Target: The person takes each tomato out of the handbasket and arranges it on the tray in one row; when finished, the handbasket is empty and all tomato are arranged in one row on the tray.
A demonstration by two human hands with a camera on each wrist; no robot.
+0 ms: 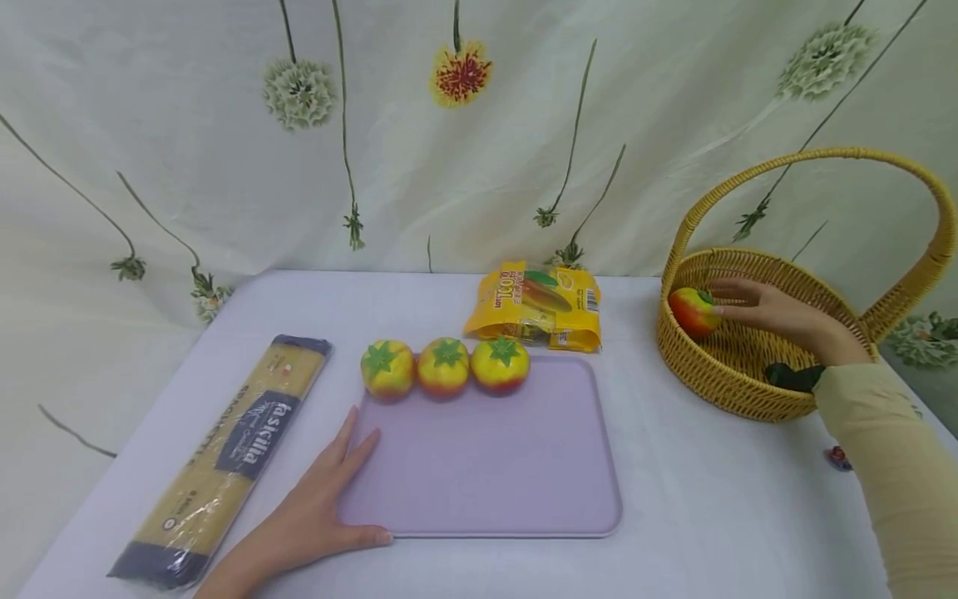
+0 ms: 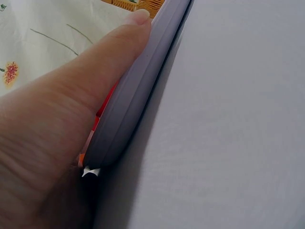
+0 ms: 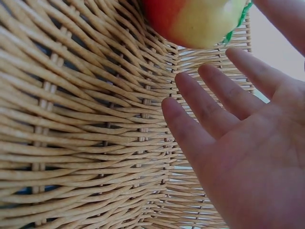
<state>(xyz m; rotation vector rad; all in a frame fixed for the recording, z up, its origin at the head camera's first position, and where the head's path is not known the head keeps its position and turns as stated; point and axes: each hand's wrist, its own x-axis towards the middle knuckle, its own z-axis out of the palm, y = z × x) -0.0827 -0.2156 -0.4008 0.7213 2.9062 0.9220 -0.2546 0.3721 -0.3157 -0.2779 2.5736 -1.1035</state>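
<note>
My right hand (image 1: 778, 316) reaches into the wicker basket (image 1: 737, 405) at the right. Its fingertips are right at a red-and-yellow fruit (image 1: 693, 313) with a green leafy top, against the basket's left wall. In the right wrist view the fingers (image 3: 205, 109) are extended and spread, below the fruit (image 3: 195, 21). My left hand (image 1: 318, 491) lies at the near left corner of a lilac tray (image 1: 486, 466), fingers straight along its left side. The left thumb (image 2: 114, 52) touches the tray's rim (image 2: 138, 81). Three similar fruits (image 1: 444, 367) stand in a row along the tray's far edge.
A yellow mango candy bag (image 1: 539, 304) lies behind the tray. Left of my left hand is a long spaghetti pack (image 1: 224, 457). The basket's tall handle (image 1: 823, 154) arches above my right hand. A dark object (image 1: 793, 377) shows beside the right wrist, inside the basket's outline.
</note>
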